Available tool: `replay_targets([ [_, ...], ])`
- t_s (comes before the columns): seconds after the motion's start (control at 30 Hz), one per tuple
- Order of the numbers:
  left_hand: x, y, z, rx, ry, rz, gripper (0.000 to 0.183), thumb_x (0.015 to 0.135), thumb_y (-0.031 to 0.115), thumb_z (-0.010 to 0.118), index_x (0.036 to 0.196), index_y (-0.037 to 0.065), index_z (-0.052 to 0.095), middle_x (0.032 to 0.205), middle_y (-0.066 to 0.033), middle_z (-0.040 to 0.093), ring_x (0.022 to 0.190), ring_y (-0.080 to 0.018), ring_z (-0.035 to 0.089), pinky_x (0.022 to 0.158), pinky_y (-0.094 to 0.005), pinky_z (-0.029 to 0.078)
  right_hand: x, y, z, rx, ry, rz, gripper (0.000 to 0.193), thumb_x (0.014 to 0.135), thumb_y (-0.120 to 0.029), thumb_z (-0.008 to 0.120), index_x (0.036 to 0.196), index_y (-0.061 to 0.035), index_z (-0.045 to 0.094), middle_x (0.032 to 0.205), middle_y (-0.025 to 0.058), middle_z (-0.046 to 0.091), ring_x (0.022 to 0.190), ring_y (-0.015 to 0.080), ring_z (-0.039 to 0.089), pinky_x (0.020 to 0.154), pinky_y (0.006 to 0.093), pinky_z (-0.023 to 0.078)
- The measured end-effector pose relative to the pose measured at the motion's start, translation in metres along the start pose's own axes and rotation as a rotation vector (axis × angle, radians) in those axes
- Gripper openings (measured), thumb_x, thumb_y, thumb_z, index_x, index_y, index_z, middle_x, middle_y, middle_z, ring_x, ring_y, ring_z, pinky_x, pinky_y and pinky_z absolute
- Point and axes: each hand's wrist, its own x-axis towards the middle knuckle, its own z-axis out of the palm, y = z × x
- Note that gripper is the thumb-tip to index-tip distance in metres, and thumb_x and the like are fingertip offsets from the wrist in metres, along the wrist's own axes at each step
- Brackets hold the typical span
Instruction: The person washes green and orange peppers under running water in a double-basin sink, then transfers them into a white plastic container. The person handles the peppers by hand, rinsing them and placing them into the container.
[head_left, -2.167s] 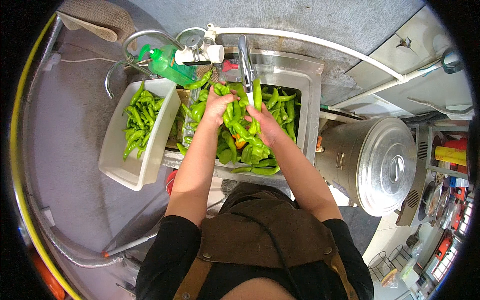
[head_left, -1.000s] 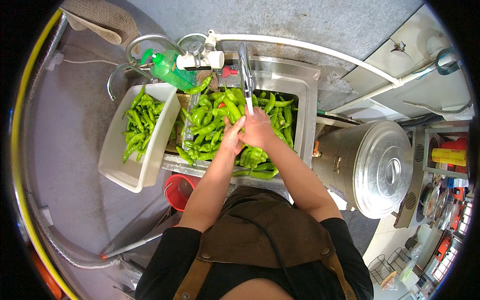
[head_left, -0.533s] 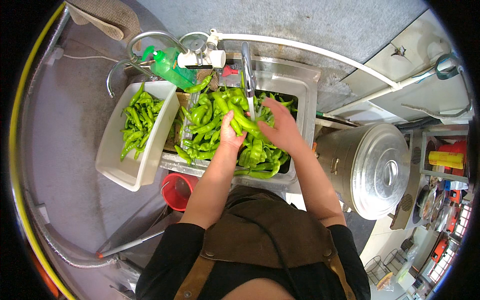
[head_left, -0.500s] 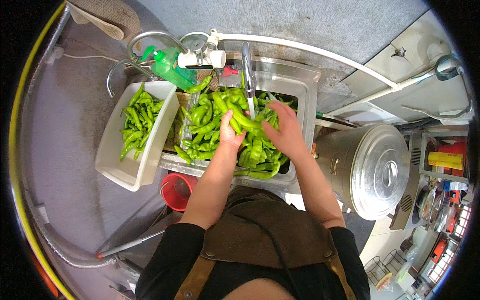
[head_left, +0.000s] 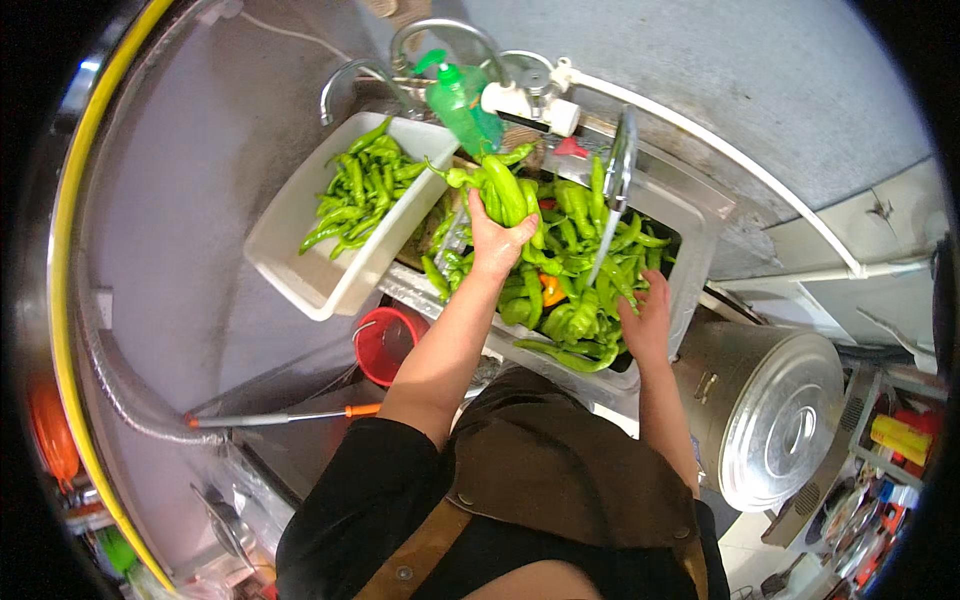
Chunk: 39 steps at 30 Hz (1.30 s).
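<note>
My left hand (head_left: 500, 242) is closed around a bunch of long green peppers (head_left: 508, 192), lifted above the left side of the metal sink (head_left: 706, 225). Many more green peppers (head_left: 585, 315) are heaped in the sink, with an orange piece (head_left: 552, 290) showing among them. At the heap's right side, my right hand (head_left: 648, 318) has its fingers apart, by the peppers and holding nothing. Water runs onto the heap from a tall chrome tap (head_left: 622, 165). To the left, a white plastic tub (head_left: 285, 268) has green peppers (head_left: 362, 192) lying in it.
A green soap pump bottle (head_left: 462, 108) and curved taps (head_left: 365, 72) stand behind the tub and sink. Below the tub is a red bucket (head_left: 388, 345). A large lidded metal pot (head_left: 780, 420) sits right of the sink. White pipe (head_left: 715, 140) runs along the wall.
My left hand has moved left and up toward the tub, carrying peppers out from under the water. My right hand has come down and nearer along the heap's right side. The view has shifted.
</note>
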Motion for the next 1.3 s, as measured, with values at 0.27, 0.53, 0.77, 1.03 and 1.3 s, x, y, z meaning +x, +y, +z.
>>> replay_targets([
  [0.27,0.100,0.056,-0.159,-0.296,0.343,0.069,0.077,0.074,0.010,0.072,0.134,0.003,0.025,0.125,-0.0158,0.046,0.110,-0.0278,0.049,0.097,-0.0422,0.039,-0.046,0.041,-0.001,-0.018,-0.039,0.218,0.049,0.076,-0.012,0.063,0.120,0.0006,0.044,0.131,0.0223,0.038,0.105,0.0350,0.052,0.083,0.0384,0.047],
  [0.53,0.081,0.030,-0.208,0.267,0.419,-0.099,0.117,0.066,0.043,0.079,0.142,-0.005,0.004,0.147,-0.0215,0.016,0.135,-0.0301,0.022,0.110,-0.0408,0.018,-0.054,0.042,0.017,-0.124,-0.045,0.008,0.069,0.070,-0.012,0.072,0.128,-0.0043,0.035,0.130,0.0166,0.037,0.098,0.0261,0.052,0.075,0.0346,0.049],
  [0.77,-0.044,-0.019,-0.065,0.705,-0.433,0.110,0.071,0.066,0.023,0.076,0.127,0.003,0.043,0.122,-0.0191,0.043,0.107,-0.0335,0.046,0.095,-0.0415,0.038,-0.050,0.017,0.044,-0.060,-0.091,0.044,0.073,0.070,-0.017,0.073,0.128,0.0006,0.033,0.130,0.0255,0.034,0.119,0.0404,0.037,0.097,0.0420,0.037],
  [1.03,0.084,-0.080,-0.051,0.678,-0.195,-0.280,0.114,0.056,0.053,0.080,0.139,-0.002,0.023,0.136,-0.0303,0.033,0.127,-0.0418,0.033,0.106,-0.0431,0.029,-0.054,0.022,0.027,-0.090,-0.041,0.089,0.066,0.071,-0.011,0.068,0.126,0.0003,0.035,0.133,0.0282,0.031,0.124,0.0439,0.032,0.102,0.0453,0.032],
  [1.3,0.075,-0.062,0.013,1.299,-0.331,-0.390,0.056,0.071,0.027,0.068,0.121,0.018,0.044,0.126,-0.0172,0.041,0.116,-0.0369,0.040,0.098,-0.0487,0.035,-0.064,0.029,0.035,-0.149,-0.054,0.151,0.058,0.073,-0.009,0.067,0.123,-0.0005,0.039,0.136,0.0189,0.027,0.095,0.0277,0.053,0.078,0.0357,0.048],
])
